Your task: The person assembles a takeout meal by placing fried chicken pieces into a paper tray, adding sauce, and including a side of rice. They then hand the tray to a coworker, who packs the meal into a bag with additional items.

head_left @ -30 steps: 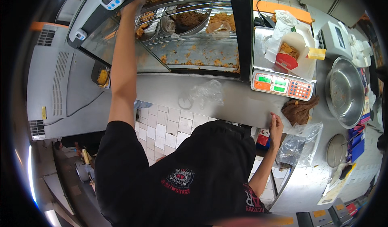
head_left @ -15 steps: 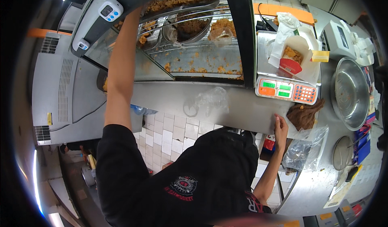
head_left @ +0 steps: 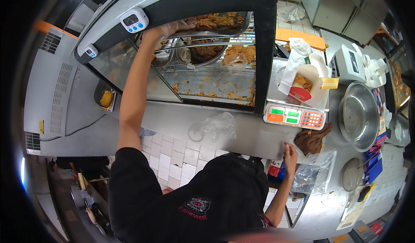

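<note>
My left hand (head_left: 173, 27), in a clear plastic glove, reaches into the glass display case. Its fingers stretch toward a tray of fried pieces of food (head_left: 216, 22) on the upper shelf and seem to touch them; nothing gripped can be made out. My right hand (head_left: 290, 156) hangs at the counter's front edge, fingers curled together, with nothing visible in it. Beside it lies a crumpled brown cloth (head_left: 312, 140). A white scale (head_left: 295, 116) with an orange panel stands above the cloth, bearing an open paper box (head_left: 312, 77) with fried pieces inside.
Below the upper tray sit a metal bowl of dark crumbs (head_left: 207, 52) and more fried pieces (head_left: 240, 54). A clear plastic bag (head_left: 220, 126) lies on the steel counter. To the right are a large metal bowl (head_left: 359, 117), a sieve (head_left: 352, 173) and a plastic bag (head_left: 315, 173).
The view has shifted, showing the upper tray lower in the picture. My left hand, hidden behind the case's frame before, now shows at the tray. My right hand keeps nearly the same pose.
</note>
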{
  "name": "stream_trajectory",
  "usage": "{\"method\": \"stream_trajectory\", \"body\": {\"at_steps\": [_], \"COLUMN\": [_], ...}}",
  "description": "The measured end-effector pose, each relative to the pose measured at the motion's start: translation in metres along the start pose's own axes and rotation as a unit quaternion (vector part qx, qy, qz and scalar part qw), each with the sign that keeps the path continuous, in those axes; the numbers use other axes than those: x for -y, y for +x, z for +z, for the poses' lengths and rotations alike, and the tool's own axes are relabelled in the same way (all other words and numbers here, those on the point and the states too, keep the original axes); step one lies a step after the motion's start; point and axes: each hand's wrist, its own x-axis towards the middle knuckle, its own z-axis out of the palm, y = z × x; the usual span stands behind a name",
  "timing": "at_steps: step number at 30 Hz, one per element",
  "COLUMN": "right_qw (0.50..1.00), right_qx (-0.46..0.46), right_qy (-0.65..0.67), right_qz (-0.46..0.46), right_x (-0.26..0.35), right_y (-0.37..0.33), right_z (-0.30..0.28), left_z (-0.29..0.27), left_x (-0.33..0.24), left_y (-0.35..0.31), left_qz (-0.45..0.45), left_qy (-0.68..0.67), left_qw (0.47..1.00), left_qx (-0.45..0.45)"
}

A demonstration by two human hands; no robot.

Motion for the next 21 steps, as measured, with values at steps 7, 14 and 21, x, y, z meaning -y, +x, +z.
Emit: {"method": "stream_trajectory", "body": {"at_steps": [7,14,21], "right_qw": [0.999,0.999,1.000], "right_qx": [0.023,0.031,0.020], "right_qy": [-0.028,-0.012,-0.013], "right_qz": [-0.033,-0.019,-0.014], "right_x": [0.010,0.015,0.010], "right_y": [0.012,0.008,0.005], "right_z": [0.013,0.023,0.017], "left_z": [0.012,0.035,0.021], "left_x": [-0.001,0.004,-0.003], "left_y": [0.003,-0.015,-0.003], "left_qz": [0.072,0.050,0.085], "left_qy": [0.004,-0.045,-0.057], "left_qw": [0.993,0.959,0.979], "left_qx": [-0.088,-0.275,-0.174]}}
